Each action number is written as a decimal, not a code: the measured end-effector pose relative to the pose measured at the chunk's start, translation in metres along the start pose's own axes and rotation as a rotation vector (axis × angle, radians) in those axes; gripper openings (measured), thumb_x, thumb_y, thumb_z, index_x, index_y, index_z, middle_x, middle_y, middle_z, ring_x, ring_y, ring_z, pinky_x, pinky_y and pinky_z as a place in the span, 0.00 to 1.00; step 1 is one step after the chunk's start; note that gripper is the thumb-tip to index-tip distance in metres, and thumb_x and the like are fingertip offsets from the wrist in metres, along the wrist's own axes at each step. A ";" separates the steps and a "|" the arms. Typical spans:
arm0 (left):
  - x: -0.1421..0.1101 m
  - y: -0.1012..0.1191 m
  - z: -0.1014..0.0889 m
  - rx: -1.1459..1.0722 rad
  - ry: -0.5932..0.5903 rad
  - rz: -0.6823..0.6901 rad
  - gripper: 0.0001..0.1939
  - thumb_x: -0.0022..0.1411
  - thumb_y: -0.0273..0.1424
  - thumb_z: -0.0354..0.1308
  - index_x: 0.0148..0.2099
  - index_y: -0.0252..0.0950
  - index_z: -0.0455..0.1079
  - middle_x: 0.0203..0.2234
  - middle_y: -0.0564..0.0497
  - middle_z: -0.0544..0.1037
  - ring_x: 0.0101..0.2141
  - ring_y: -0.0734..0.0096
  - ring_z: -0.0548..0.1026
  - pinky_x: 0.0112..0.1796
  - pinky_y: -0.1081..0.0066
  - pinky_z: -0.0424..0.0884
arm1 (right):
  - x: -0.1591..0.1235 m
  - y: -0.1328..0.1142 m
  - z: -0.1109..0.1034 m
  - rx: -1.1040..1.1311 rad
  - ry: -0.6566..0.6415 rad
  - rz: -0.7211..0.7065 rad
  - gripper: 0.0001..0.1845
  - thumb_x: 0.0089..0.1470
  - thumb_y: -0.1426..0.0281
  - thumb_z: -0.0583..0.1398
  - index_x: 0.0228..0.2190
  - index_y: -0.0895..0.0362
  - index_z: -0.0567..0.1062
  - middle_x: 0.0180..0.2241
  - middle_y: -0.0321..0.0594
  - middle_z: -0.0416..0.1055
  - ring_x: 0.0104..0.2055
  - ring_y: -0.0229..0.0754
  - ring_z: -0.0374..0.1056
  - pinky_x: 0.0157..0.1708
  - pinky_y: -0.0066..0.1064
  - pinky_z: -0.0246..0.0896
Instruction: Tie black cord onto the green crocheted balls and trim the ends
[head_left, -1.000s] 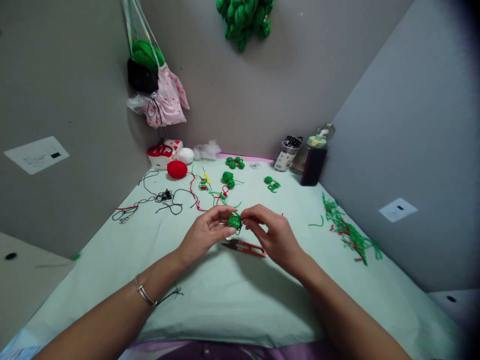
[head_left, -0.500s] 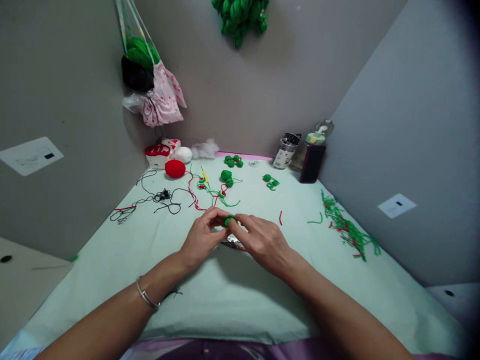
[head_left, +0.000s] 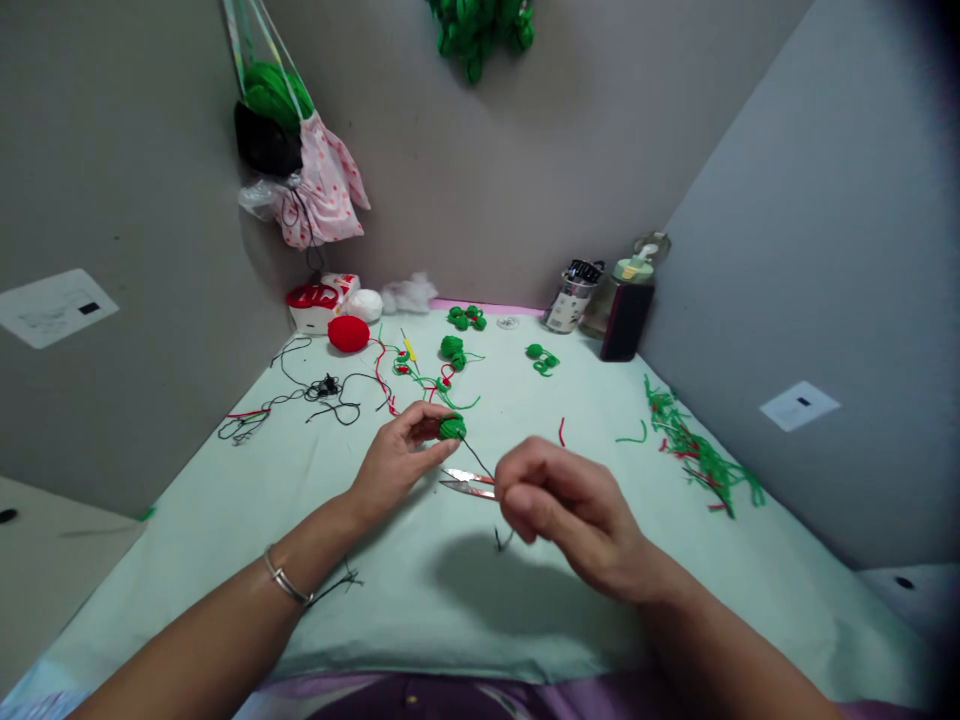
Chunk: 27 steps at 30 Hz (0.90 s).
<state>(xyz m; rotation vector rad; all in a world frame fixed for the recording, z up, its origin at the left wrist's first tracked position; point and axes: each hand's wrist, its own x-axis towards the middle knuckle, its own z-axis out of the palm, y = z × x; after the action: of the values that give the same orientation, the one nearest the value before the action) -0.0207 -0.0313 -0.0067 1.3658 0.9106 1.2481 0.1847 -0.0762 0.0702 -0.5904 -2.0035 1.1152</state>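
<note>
My left hand [head_left: 401,455] pinches a small green crocheted ball [head_left: 452,427] between thumb and fingers over the middle of the table. A dark thread [head_left: 477,458] runs taut from the ball down to my right hand [head_left: 566,505], whose fingers are closed on it. Whether a needle is in those fingers is hidden. Below the thread, a pair of scissors [head_left: 468,484] shows its parted blades pointing left; my right hand covers the handles. A dark loose thread end [head_left: 504,541] shows just under the right hand.
Tangled black cord [head_left: 328,388], a red yarn ball [head_left: 349,334] and a yellow-handled hook [head_left: 409,349] lie to the left. Several green crocheted pieces [head_left: 466,318] sit at the back. Yarn scraps [head_left: 697,450] are heaped at right, below a dark phone [head_left: 627,322] leaning upright.
My right hand has moved from the green ball to the right and nearer me, drawing the dark thread out straight. The left hand keeps the ball, now turned. More of the scissor blades shows.
</note>
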 end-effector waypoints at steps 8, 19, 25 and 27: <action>0.000 0.001 -0.003 -0.078 -0.019 0.007 0.16 0.57 0.30 0.69 0.48 0.39 0.74 0.43 0.50 0.76 0.44 0.68 0.74 0.49 0.66 0.70 | 0.014 0.030 -0.011 -0.632 0.291 -0.180 0.08 0.64 0.74 0.57 0.37 0.55 0.76 0.33 0.41 0.71 0.34 0.38 0.67 0.33 0.30 0.63; -0.001 0.005 -0.003 -0.078 0.001 0.001 0.16 0.55 0.30 0.69 0.46 0.38 0.75 0.41 0.49 0.77 0.44 0.65 0.75 0.51 0.63 0.70 | 0.016 0.044 -0.009 -1.067 0.236 -0.256 0.12 0.63 0.78 0.55 0.33 0.57 0.77 0.26 0.40 0.65 0.30 0.39 0.59 0.29 0.30 0.56; -0.001 0.005 -0.003 -0.075 0.000 0.000 0.15 0.56 0.31 0.69 0.47 0.38 0.75 0.42 0.49 0.77 0.44 0.65 0.75 0.51 0.63 0.70 | 0.016 0.044 -0.009 -1.052 0.204 -0.240 0.11 0.63 0.78 0.54 0.34 0.58 0.76 0.28 0.41 0.66 0.31 0.39 0.59 0.30 0.30 0.57; -0.001 0.005 -0.003 -0.073 -0.008 -0.004 0.15 0.56 0.31 0.69 0.47 0.39 0.75 0.42 0.49 0.77 0.45 0.66 0.75 0.51 0.64 0.70 | 0.016 0.044 -0.009 -1.048 0.206 -0.245 0.11 0.63 0.78 0.55 0.34 0.58 0.76 0.27 0.41 0.66 0.31 0.39 0.59 0.30 0.30 0.57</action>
<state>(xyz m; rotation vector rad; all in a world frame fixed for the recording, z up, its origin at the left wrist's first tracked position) -0.0247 -0.0329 -0.0023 1.3100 0.8536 1.2607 0.1837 -0.0384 0.0420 -0.8784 -2.2862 -0.2210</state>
